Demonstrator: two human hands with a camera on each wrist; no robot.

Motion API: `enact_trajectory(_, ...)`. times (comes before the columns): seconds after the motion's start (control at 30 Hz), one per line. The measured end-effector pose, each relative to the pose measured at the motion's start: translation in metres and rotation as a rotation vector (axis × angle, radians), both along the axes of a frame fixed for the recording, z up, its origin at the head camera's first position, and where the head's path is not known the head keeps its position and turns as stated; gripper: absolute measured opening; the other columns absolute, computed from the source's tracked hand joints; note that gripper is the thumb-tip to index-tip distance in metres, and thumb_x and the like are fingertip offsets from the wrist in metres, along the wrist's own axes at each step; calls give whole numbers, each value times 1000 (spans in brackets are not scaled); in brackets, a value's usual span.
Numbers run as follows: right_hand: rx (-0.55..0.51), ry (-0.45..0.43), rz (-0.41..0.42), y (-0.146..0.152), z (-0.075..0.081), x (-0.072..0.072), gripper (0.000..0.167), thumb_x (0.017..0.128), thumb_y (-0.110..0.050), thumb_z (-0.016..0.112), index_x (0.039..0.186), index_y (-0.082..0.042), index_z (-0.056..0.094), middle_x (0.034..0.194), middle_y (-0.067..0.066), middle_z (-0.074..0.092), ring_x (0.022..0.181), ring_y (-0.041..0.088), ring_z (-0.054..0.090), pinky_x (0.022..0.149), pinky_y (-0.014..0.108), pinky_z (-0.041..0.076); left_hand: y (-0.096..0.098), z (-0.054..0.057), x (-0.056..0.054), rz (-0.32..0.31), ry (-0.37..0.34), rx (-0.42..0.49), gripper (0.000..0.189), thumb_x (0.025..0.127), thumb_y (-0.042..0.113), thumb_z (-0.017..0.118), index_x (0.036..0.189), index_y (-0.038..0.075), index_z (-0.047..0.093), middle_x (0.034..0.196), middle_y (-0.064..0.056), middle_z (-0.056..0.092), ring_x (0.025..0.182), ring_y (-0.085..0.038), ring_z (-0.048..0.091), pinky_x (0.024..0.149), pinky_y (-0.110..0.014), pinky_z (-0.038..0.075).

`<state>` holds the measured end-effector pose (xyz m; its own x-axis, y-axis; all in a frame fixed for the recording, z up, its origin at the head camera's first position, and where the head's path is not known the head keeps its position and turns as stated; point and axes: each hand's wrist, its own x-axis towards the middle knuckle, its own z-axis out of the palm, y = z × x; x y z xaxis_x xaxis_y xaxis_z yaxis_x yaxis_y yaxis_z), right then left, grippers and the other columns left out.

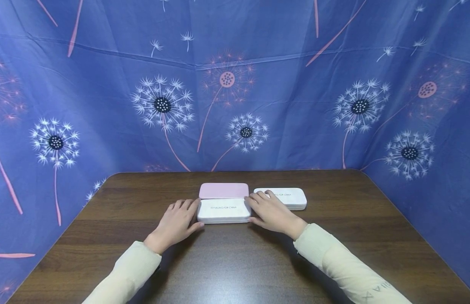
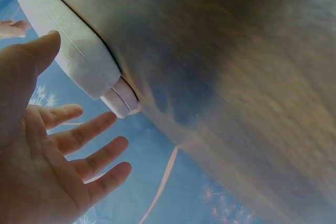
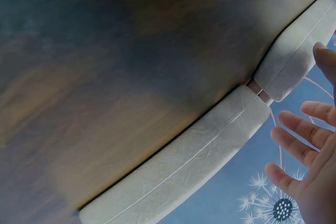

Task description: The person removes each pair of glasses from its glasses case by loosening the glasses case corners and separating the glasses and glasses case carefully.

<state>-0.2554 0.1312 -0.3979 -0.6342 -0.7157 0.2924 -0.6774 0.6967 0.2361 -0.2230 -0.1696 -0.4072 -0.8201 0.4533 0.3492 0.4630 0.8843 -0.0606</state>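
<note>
A white glasses case (image 1: 224,210) with printed lettering lies lid up in the middle of the table. My left hand (image 1: 179,223) is at its left end, fingers loosely extended and spread, thumb by the near corner. At the opposite end is my right hand (image 1: 274,212), its fingers also relaxed and apart. Right behind the white case lies a pink glasses case (image 1: 224,190), its near side hidden. A second white glasses case (image 1: 293,197) sits to the right, partly covered by my right fingers in the head view. The left wrist view shows the thumb (image 2: 48,51) overlapping the front case.
The brown wooden table (image 1: 220,261) reaches back to a blue curtain (image 1: 295,105) with a dandelion print, which also hangs along the left and right sides. Both forearms, in pale sleeves (image 1: 134,264), come in over the table's near part.
</note>
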Motion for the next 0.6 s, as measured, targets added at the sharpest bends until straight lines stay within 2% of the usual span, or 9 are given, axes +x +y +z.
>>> enact_trajectory(0.3, -5, -41, 5, -8, -4, -7, 63, 83, -53, 57, 127, -8, 49, 116, 8, 57, 110, 26, 52, 94, 48, 39, 6, -2, -7, 18, -56, -40, 73, 81, 50, 62, 132, 3, 42, 118, -17, 57, 108, -36, 53, 88, -50, 44)
enact_trajectory(0.6, 12, -44, -6, -11, -7, -9, 66, 80, -54, 59, 127, -8, 50, 110, 6, 58, 106, 23, 52, 93, 46, 38, 8, -4, -11, 23, -86, -49, 73, 81, 49, 62, 132, 3, 41, 118, -16, 56, 107, -35, 54, 87, -50, 44)
